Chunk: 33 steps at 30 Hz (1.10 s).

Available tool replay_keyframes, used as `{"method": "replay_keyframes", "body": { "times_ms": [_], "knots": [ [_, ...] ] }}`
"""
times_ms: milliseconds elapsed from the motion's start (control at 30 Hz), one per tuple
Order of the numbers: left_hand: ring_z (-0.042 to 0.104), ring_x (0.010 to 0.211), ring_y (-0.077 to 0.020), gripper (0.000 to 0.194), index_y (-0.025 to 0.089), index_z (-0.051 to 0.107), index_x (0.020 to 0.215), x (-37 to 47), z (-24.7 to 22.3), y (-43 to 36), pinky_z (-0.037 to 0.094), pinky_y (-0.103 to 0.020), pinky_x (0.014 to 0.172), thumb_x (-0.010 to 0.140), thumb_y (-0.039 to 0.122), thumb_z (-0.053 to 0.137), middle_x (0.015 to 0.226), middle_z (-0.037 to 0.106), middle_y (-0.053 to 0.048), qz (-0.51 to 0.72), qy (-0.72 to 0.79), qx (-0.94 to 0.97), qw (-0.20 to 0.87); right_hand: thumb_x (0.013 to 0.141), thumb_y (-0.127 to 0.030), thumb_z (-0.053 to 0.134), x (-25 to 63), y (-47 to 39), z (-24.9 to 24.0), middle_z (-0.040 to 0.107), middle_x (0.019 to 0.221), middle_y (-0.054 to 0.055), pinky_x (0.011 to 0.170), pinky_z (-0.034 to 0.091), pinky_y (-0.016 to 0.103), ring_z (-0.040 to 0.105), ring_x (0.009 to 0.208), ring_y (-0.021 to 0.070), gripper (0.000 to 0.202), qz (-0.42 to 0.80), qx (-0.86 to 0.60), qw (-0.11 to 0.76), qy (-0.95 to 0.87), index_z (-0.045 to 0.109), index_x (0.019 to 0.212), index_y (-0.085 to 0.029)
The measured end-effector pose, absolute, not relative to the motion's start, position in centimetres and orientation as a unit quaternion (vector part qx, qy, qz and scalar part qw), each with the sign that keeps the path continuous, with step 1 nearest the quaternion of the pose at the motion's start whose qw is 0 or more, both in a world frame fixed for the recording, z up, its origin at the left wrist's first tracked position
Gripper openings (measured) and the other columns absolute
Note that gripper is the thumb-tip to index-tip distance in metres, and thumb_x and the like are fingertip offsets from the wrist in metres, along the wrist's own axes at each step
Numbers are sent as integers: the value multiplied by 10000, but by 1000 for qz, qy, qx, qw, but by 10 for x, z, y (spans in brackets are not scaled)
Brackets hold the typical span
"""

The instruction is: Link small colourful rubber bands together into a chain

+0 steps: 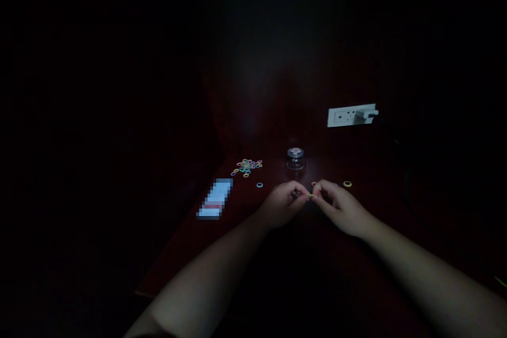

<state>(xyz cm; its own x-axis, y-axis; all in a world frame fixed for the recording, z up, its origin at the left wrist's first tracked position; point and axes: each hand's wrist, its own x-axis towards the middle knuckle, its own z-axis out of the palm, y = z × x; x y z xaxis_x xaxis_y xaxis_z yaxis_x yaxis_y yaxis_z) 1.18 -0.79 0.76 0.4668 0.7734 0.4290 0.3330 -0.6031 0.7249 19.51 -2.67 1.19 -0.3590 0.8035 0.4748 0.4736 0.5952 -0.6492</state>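
Note:
Between my two hands, held at the fingertips, is a small yellow hair tie (311,195). My left hand (285,202) pinches its left end between thumb and forefinger. On the other end, my right hand (339,205) is pinched in the same way. A pink hair tie (314,184) lies partly hidden just behind my right fingers, and a yellow one rests farther right. Left of my left hand is a single blue hair tie (259,185). Past the hands stands a clear jar (295,161) with its lid on.
A loose pile of colourful hair ties (246,166) lies at the back left of the dark red table (186,243). Nearer, by the left edge, a phone (215,199) has its screen lit. On the wall, a socket plate (344,115) holds a white plug. The surroundings are very dark.

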Motion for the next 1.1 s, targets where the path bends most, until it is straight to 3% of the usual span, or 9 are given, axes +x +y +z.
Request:
{"method": "replay_keyframes", "body": {
  "times_ms": [267, 700, 1100],
  "knots": [
    [570, 667, -96, 208, 141, 617, 837, 12, 4, -7, 454, -212, 623, 770, 336, 638, 797, 660, -33, 409, 356, 789, 289, 838, -294, 523, 199, -23, 6, 516, 662, -7, 548, 408, 259, 478, 594, 140, 102, 212, -387, 387, -810, 531, 791, -204],
    [535, 644, -93, 239, 155, 589, 773, 9, 9, -10, 422, -207, 610, 818, 389, 572, 724, 603, -4, 386, 311, 833, 249, 802, -268, 572, 201, -25, 6, 512, 664, 8, 515, 427, 242, 486, 608, 146, 124, 231, -392, 378, -807, 492, 730, -205],
    [561, 666, -102, 123, 158, 595, 819, 9, 9, -11, 436, -208, 594, 789, 277, 582, 802, 629, -30, 407, 269, 844, 224, 803, -314, 573, 203, -21, 2, 515, 653, 10, 516, 421, 255, 486, 595, 154, 169, 238, -393, 375, -805, 477, 713, -208]
  ]
}}
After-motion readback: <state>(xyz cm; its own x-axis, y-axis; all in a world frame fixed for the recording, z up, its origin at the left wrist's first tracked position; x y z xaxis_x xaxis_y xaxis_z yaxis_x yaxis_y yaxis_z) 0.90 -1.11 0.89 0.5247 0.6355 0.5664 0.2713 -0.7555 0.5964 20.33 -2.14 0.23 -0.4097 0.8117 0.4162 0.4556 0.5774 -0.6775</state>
